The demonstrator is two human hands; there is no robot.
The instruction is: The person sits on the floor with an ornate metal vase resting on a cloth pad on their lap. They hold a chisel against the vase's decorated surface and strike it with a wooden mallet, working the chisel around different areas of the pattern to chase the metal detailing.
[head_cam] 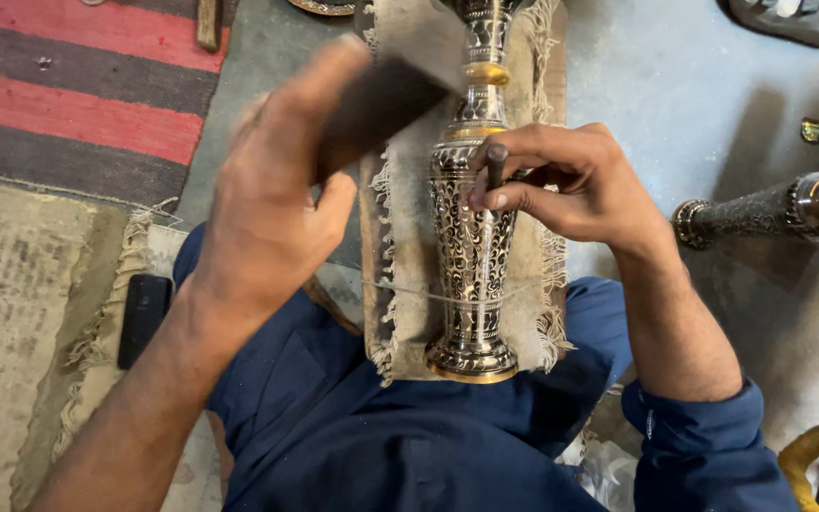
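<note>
My left hand (272, 204) has its fingers clamped on a blurred hammer (381, 104). My right hand (566, 180) has its fingers pinched on a small chisel (496, 163), set against the engraved vase (471, 246).

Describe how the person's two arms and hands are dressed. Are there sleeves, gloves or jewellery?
Both hands, the left hand and the right hand, are bare: no gloves, rings or watch show. The sleeves are dark blue cloth, pushed back so that the forearms are uncovered. The right cuff sits in folds near the elbow; the left sleeve is mostly out of view.
</note>
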